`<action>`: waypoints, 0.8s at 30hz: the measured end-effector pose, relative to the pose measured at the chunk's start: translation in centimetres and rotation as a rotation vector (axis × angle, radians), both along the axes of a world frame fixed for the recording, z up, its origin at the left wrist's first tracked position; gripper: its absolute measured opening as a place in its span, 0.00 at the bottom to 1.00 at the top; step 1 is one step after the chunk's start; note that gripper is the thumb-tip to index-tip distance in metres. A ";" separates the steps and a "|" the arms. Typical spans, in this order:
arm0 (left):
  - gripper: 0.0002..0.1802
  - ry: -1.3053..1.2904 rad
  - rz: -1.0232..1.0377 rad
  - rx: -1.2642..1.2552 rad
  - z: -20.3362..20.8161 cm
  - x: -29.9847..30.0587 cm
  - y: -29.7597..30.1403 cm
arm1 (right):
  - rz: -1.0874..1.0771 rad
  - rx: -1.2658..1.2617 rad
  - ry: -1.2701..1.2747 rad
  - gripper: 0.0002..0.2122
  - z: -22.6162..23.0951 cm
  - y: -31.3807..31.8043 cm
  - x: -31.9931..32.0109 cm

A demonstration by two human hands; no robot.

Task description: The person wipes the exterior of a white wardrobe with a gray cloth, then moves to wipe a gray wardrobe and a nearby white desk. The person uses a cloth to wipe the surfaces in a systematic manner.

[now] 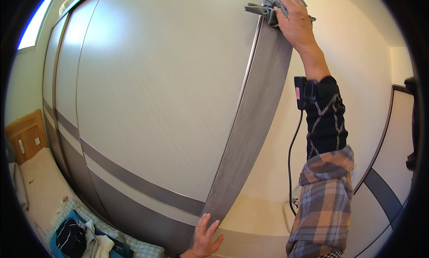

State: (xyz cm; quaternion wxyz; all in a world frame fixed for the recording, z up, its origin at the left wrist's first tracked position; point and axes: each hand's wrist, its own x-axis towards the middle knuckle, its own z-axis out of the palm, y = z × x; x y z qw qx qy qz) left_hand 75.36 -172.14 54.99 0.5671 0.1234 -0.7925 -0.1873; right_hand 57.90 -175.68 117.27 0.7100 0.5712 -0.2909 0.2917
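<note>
High up at the top of the view, my right hand (296, 23) presses a bunched grey-green cloth (271, 8) against the grey wood-grain side panel (261, 86) of a wardrobe. Its fingers are bent over the cloth, and a loose corner sticks out to the left across the panel's edge. Low down, my left hand (205, 238) rests its spread fingertips on the bottom part of the same panel and holds nothing. The wardrobe's wide pale sliding door (165, 88), crossed by darker bands near the bottom, stands left of the panel.
At lower left is a bed (42, 173) with a wooden headboard (27, 133). Folded clothes (85, 240) lie on a checked cover (145, 248). A black cable (290, 168) hangs from the device (305, 92) on my right wrist. Another banded door (380, 182) stands at right.
</note>
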 end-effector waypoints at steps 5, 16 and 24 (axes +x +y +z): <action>0.48 0.063 0.102 -0.009 -0.5 -1.1 -1.1 | 0.055 0.171 0.077 0.19 -10.7 2.0 -0.5; 0.60 0.136 0.423 0.074 -1.1 -9.7 -2.7 | 0.764 0.612 -0.229 0.27 -41.3 1.8 -5.6; 0.56 0.173 0.846 -0.005 -4.7 -12.1 -3.8 | 1.015 0.603 -0.060 0.14 -40.2 -2.5 -8.4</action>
